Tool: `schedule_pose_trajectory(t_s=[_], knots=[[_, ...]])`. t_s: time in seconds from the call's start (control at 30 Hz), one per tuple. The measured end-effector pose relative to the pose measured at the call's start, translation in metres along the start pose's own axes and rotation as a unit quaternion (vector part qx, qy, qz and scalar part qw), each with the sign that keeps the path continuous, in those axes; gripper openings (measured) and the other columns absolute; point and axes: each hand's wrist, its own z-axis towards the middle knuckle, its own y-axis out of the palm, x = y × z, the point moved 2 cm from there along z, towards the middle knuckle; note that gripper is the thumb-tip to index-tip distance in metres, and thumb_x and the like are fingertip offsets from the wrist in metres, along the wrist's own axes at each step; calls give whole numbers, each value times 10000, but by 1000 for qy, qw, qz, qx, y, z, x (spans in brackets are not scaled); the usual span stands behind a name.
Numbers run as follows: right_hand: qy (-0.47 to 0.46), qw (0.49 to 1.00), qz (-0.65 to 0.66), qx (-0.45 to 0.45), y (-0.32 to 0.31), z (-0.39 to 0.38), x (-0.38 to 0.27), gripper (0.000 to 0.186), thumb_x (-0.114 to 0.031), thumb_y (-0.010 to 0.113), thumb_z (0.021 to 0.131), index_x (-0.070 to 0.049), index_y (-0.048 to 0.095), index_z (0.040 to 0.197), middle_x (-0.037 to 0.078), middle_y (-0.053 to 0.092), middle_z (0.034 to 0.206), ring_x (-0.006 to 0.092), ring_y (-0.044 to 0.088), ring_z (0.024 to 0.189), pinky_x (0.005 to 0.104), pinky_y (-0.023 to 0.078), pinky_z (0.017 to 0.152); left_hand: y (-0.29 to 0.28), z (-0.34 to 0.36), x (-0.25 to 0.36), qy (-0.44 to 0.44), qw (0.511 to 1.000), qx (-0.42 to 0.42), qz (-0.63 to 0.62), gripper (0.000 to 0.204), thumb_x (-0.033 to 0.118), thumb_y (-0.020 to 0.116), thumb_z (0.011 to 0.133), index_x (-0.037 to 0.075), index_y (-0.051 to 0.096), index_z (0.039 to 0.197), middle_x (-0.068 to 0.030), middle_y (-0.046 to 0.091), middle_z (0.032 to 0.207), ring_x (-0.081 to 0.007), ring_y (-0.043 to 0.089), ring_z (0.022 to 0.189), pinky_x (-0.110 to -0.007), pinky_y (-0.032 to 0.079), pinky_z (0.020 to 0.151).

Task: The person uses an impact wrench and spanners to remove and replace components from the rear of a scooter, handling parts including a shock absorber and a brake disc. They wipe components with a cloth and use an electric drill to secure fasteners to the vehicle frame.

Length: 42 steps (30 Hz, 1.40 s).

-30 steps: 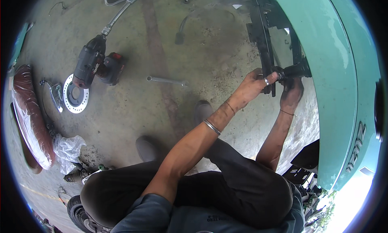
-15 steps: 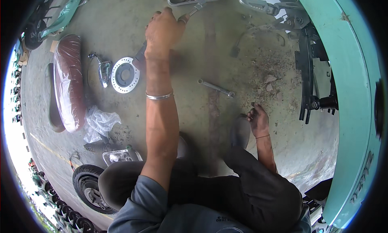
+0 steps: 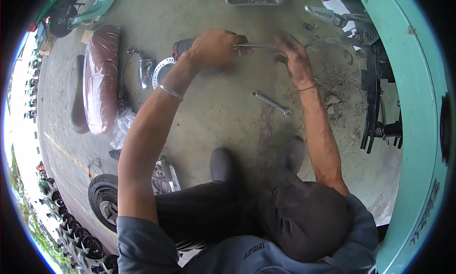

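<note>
Just beyond the rounded dark grey shoes (image 3: 221, 164), a silver metal combination spanner (image 3: 270, 104) lies slantwise on the grey-green concrete floor (image 3: 213, 119), its ring end up and left, its open end down and right, probably set there for easy reach. Farther out, the left hand (image 3: 213, 47) is wrapped over the front of a black, bulky power tool (image 3: 183, 47), whose rear juts out leftward. A slim silver metal rod (image 3: 260, 46) runs almost level from there, its long axis crossing left to right and its tip pointing to the person's right. The right hand (image 3: 297, 62) curls loosely at that end, too blurred to tell whether it grips; a second hand there would presumably steady the rod. Farthest away sits a shallow silver metal tray (image 3: 254, 4).
</note>
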Motion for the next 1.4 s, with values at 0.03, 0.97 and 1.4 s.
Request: schedule_pose_trajectory(t_s=[0.03, 0.97, 1.4], knots=[[20, 998, -58, -18, 1, -3, 0, 418, -362, 690, 886, -21, 649, 1124, 45, 628, 832, 108, 594, 714, 256, 472, 578, 3, -3, -5, 45, 998, 27, 42, 463, 514, 632, 867, 109, 674, 1086, -98, 678, 868, -314, 656, 870, -421, 527, 764], [272, 876, -220, -331, 82, -142, 65, 438, -304, 597, 950, -9, 521, 1265, 51, 605, 799, 88, 522, 698, 247, 426, 640, 152, -361, 71, -505, 809, 159, -254, 285, 288, 583, 958, 11, 525, 985, -214, 605, 735, -447, 594, 725, -500, 449, 638], [323, 850, -257, -329, 93, -148, 97, 418, -355, 622, 935, 6, 605, 1145, 30, 580, 780, 87, 513, 674, 249, 423, 603, 196, -590, 79, -734, 629, 217, -135, 262, 136, 616, 870, -13, 616, 1086, -229, 646, 1059, -399, 612, 997, -447, 482, 875]])
